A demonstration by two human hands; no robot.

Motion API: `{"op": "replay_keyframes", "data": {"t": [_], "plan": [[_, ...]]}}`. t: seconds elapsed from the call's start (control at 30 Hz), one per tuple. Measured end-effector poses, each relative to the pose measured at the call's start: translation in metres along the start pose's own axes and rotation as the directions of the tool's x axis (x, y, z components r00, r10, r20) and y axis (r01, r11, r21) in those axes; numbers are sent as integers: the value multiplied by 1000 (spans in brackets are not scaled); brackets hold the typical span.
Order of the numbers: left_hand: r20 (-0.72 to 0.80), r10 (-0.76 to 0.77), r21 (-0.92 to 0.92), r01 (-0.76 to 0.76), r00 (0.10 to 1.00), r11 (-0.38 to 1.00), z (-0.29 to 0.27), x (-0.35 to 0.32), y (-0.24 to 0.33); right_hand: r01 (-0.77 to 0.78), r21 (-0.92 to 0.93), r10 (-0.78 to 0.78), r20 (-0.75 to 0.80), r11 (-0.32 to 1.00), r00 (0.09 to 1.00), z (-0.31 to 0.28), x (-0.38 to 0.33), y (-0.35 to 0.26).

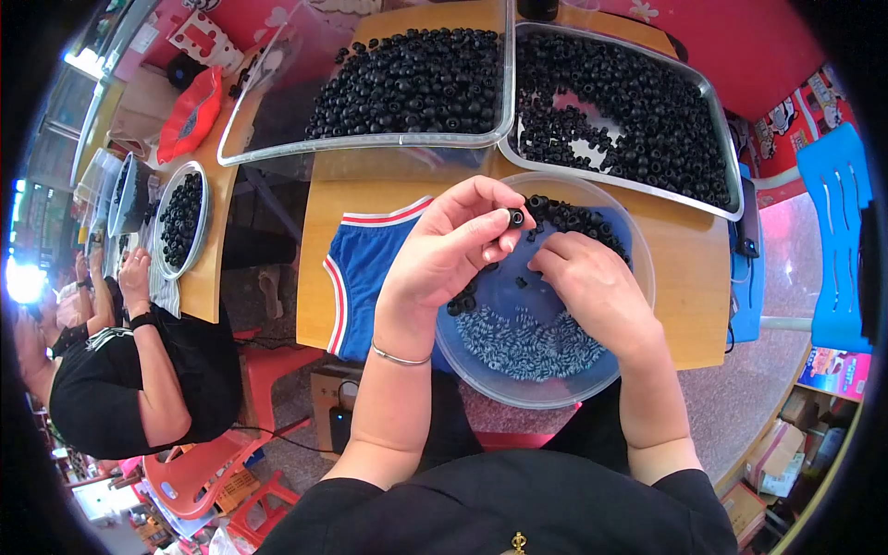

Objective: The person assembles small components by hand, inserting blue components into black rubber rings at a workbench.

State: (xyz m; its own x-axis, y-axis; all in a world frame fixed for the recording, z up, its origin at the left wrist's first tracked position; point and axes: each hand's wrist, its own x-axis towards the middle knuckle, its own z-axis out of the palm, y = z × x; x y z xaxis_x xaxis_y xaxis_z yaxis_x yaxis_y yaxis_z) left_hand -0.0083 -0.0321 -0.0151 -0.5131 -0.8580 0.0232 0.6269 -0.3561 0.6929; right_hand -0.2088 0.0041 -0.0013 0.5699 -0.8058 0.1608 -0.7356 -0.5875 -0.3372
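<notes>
My left hand (451,252) is raised over a clear round plastic bowl (638,277) and pinches one small black ring-shaped part (515,217) between thumb and fingertips. My right hand (592,289) reaches into the bowl, fingers curled down among loose black ring parts (578,220) heaped at its far side. Small grey-white spring-like pieces (527,340) lie in the bowl's near side. Whether my right hand holds a piece is hidden. The bowl rests on a blue cloth with red and white trim (365,264).
A clear tray (370,141) and a metal tray (717,120) full of black rings stand at the back of the wooden table (684,277). At left, another person sits at a second table with a bowl of black parts (180,220). A blue chair (837,231) stands right.
</notes>
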Motion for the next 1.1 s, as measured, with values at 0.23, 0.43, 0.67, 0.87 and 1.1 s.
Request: {"op": "replay_keyframes", "data": {"t": [0.23,0.43,0.67,0.87,1.1], "plan": [[22,-23,74,21,1000,997,1,-1,1,19,186,-7,-69,982,998,-11,2,7],[42,-50,118,45,998,992,0,0,-2,95,599,155,-353,795,923,-20,3,4],[54,-53,170,43,997,985,3,0,-4,150,733,254,-409,664,877,-19,1,4],[35,-88,156,82,995,984,9,-2,1,169,496,89,-455,852,886,-25,4,5],[46,-85,170,76,995,983,5,-1,-2,173,520,100,-456,836,885,-24,6,1]]}}
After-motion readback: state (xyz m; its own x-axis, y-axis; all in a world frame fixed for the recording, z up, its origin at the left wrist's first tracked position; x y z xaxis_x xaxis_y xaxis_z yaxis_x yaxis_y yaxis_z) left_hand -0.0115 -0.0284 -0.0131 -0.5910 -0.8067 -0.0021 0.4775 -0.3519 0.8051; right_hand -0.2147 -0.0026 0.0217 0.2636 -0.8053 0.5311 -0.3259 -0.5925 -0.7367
